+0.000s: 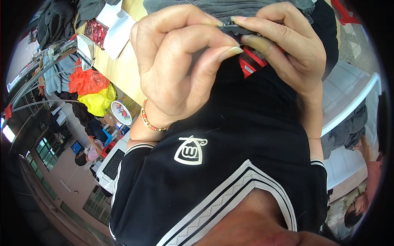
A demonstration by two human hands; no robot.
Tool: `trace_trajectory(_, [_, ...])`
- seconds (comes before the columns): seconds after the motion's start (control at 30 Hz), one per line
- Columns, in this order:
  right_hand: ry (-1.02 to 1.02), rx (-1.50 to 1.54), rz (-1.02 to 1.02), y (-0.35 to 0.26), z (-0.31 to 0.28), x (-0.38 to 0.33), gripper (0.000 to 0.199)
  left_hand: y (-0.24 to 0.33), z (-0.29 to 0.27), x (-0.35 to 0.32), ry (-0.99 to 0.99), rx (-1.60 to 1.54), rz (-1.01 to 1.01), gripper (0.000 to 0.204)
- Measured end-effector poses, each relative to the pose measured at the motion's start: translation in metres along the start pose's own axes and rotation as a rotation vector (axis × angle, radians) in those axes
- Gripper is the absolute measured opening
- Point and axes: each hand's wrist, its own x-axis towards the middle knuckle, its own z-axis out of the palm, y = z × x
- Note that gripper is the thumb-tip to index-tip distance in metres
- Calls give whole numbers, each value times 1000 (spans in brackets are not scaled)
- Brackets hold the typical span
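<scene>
Both of my hands are raised close together at the top of the head view, in front of my dark shirt. My right hand (293,45) is closed, its thumb and fingers pinching a small, narrow dark metal piece (237,28). My left hand (176,61) is closed too, fingertips bent towards thumb. Its index fingertip meets the near end of the metal piece; whether a thread or something else fine sits between the other fingertips is too small to tell. Just beyond the hands lies a grey knitted fabric (246,7).
A light wooden table (127,76) holds white paper (117,35) and a red patterned item (95,33). Left are red (88,80) and yellow plastic bags (98,100) and a white tub (121,112). A white crate (349,106) with grey garments stands right, near another person (371,176).
</scene>
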Motion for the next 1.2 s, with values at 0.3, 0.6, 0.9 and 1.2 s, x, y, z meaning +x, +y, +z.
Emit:
trace_trajectory(0.3, [213,100,-97,29,2,-1,32,-26,-3,-18,106,117,-47,29])
trace_trajectory(0.6, [139,235,-14,34,15,-4,38,-52,-16,-37,124,-44,-203,20])
trace_trajectory(0.9, [153,162,-102,48,18,-12,37,-79,-35,-41,-99,145,-187,15])
trace_trajectory(1.2, [140,72,-206,22,23,-2,39,-42,-35,-23,110,-411,-215,28])
